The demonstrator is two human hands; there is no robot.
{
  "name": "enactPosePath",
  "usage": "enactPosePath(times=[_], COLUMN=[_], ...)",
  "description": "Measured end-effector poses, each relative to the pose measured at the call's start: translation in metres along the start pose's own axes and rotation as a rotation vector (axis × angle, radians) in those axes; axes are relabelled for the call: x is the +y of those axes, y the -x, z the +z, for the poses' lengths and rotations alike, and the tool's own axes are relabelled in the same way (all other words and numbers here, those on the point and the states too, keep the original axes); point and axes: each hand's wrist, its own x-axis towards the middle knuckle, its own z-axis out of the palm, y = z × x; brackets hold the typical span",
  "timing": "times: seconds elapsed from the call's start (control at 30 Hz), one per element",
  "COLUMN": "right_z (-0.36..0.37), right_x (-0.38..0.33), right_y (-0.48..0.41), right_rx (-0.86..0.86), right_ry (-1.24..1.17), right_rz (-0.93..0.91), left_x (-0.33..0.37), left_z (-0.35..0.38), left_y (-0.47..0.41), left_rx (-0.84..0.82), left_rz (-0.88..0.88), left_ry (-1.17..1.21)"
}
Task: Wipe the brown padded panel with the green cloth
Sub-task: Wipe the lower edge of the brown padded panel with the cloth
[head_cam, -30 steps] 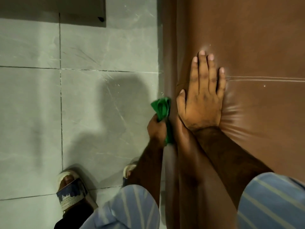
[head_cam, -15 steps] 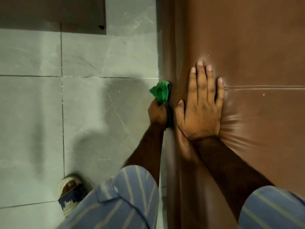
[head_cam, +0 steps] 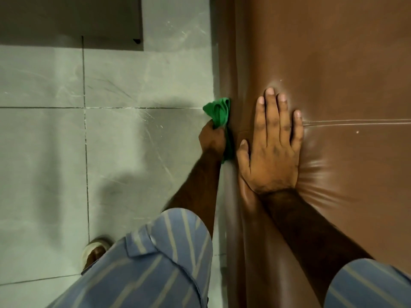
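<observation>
The brown padded panel (head_cam: 333,63) fills the right half of the view, glossy, with a stitched seam running right from my fingertips. My right hand (head_cam: 271,143) lies flat on its face, fingers spread and pressing a dent into the padding. My left hand (head_cam: 212,138) is closed around the bunched green cloth (head_cam: 219,113) and holds it against the panel's left side edge, beside the seam. Part of the cloth hangs down between my left hand and the edge.
Grey floor tiles (head_cam: 111,152) cover the left half. A dark piece of furniture with a small foot (head_cam: 73,21) stands at the top left. My sandalled foot (head_cam: 94,252) shows at the bottom left, below my striped blue sleeve (head_cam: 155,263).
My left hand has slid the green cloth further up along the panel's side edge, away from me. My right hand has stayed flat on the same spot. My feet have shifted back.
</observation>
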Motion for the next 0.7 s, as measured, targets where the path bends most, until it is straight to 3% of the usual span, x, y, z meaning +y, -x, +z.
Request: enactPosePath(times=[0.07, 0.13, 0.3, 0.4, 0.47, 0.6, 0.7], right_z=[-0.001, -0.002, -0.001, 0.0, 0.001, -0.001, -0.002], right_x=[-0.001, -0.001, 0.0, 0.001, 0.0, 0.002, -0.001], right_y=[-0.001, -0.001, -0.001, 0.001, 0.001, -0.002, -0.001], right_rx=[0.001, -0.002, -0.015, -0.005, 0.012, 0.019, 0.014], right_ry=[0.002, -0.001, -0.004, -0.009, -0.01, -0.018, -0.015], right_rz=[0.001, 0.0, -0.001, -0.004, -0.003, -0.001, 0.001], left_x=[-0.008, -0.043, -0.083, -0.056, -0.048, -0.086, -0.136], left_z=[-0.004, -0.007, -0.013, -0.005, 0.0, 0.004, -0.01], left_y=[0.019, 0.046, 0.053, 0.016, 0.007, 0.055, 0.099], left_rx=[-0.027, -0.089, -0.085, -0.087, -0.025, -0.022, -0.044], left_rz=[0.026, -0.011, -0.12, -0.132, -0.037, 0.056, -0.01], left_ry=[0.268, 0.37, -0.188, -0.263, -0.201, 0.237, 0.126])
